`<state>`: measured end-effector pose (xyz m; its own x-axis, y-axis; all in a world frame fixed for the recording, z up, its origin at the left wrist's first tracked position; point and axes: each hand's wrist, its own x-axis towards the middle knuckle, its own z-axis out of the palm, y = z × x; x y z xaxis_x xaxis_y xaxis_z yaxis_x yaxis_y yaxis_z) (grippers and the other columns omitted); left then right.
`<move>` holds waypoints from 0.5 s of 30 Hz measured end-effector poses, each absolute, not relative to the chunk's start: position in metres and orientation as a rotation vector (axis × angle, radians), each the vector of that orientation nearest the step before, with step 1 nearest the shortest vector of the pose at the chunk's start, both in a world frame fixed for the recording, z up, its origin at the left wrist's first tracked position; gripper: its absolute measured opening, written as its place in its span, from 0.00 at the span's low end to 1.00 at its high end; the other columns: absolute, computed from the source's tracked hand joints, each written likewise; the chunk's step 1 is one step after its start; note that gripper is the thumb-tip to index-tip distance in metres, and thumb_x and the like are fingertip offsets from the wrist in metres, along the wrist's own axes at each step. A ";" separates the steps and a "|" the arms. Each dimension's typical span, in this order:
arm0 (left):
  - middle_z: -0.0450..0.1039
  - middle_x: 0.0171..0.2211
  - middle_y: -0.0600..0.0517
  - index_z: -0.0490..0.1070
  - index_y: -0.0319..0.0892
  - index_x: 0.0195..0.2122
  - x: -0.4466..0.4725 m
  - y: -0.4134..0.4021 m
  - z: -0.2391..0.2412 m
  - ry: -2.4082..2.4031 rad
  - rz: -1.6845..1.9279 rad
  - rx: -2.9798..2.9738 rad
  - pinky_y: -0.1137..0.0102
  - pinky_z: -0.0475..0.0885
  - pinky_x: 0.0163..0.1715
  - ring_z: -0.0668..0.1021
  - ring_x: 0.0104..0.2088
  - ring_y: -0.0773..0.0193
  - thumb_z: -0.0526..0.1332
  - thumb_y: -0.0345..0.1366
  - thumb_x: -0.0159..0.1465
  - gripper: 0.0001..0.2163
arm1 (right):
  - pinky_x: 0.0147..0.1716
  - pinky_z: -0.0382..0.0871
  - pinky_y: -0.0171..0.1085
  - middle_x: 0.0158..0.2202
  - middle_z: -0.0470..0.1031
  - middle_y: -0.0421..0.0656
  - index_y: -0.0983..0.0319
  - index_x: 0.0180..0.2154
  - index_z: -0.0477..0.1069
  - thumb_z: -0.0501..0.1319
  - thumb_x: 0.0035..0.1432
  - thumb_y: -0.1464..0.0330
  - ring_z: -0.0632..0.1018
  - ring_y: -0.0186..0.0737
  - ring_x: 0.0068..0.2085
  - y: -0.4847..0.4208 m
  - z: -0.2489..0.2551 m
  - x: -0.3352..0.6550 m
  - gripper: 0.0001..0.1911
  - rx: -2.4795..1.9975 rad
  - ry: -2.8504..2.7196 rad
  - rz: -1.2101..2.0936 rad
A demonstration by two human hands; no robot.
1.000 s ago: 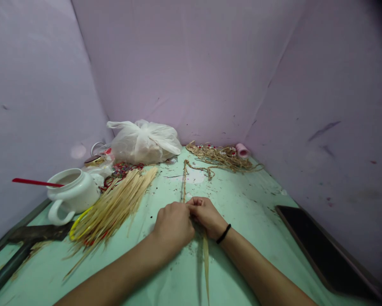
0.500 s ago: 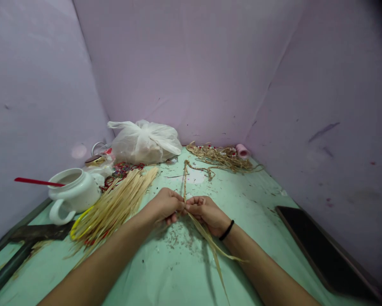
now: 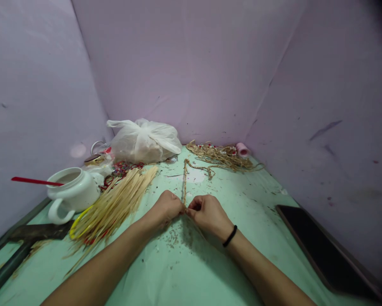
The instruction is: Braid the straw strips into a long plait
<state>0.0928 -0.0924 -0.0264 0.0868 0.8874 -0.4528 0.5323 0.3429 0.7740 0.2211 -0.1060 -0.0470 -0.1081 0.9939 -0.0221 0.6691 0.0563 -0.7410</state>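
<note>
My left hand (image 3: 167, 208) and my right hand (image 3: 208, 214) meet at the middle of the green table (image 3: 178, 272), both closed in a pinch on the near end of a thin braided straw cord (image 3: 185, 180). The cord runs straight away from my fingers toward the back wall. The loose straw strips at the cord's near end are hidden under my hands. A black band circles my right wrist.
A bundle of pale straw strips (image 3: 117, 204) lies left of my hands, beside a white mug (image 3: 71, 193) with a red stick. A white plastic bag (image 3: 144, 142), beaded cords (image 3: 221, 155) and a pink spool (image 3: 242, 150) sit at the back. A dark phone (image 3: 321, 250) lies at right.
The loose straw strips that trailed toward me between my arms are no longer visible. My left hand moved off the right hand to the left side of the cord.
</note>
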 end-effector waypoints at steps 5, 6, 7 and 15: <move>0.45 0.05 0.59 0.52 0.42 0.10 0.093 -0.096 -0.025 1.506 0.461 1.169 0.75 0.42 0.10 0.51 0.08 0.75 0.52 0.28 0.42 0.09 | 0.18 0.50 0.30 0.16 0.70 0.41 0.64 0.18 0.71 0.55 0.41 0.71 0.65 0.30 0.19 -0.123 -0.034 0.213 0.07 -1.668 -2.003 0.705; 0.46 0.05 0.59 0.52 0.42 0.10 0.092 -0.095 -0.026 1.468 0.480 1.170 0.75 0.43 0.10 0.51 0.07 0.75 0.52 0.29 0.42 0.09 | 0.18 0.50 0.30 0.16 0.70 0.41 0.64 0.18 0.72 0.55 0.41 0.72 0.64 0.30 0.18 -0.125 -0.032 0.212 0.08 -1.636 -2.051 0.679; 0.47 0.05 0.59 0.52 0.42 0.10 0.090 -0.095 -0.027 1.431 0.491 1.191 0.75 0.43 0.09 0.51 0.07 0.75 0.52 0.29 0.42 0.08 | 0.19 0.49 0.30 0.16 0.69 0.41 0.63 0.18 0.72 0.55 0.40 0.73 0.64 0.29 0.18 -0.127 -0.032 0.211 0.08 -1.605 -2.097 0.657; 0.50 0.07 0.61 0.59 0.40 0.15 0.076 -0.084 -0.035 1.269 0.430 1.347 0.76 0.42 0.09 0.51 0.08 0.77 0.57 0.34 0.42 0.06 | 0.19 0.54 0.29 0.18 0.68 0.41 0.65 0.21 0.70 0.57 0.44 0.64 0.65 0.30 0.21 -0.110 -0.037 0.223 0.11 -1.538 -1.760 0.970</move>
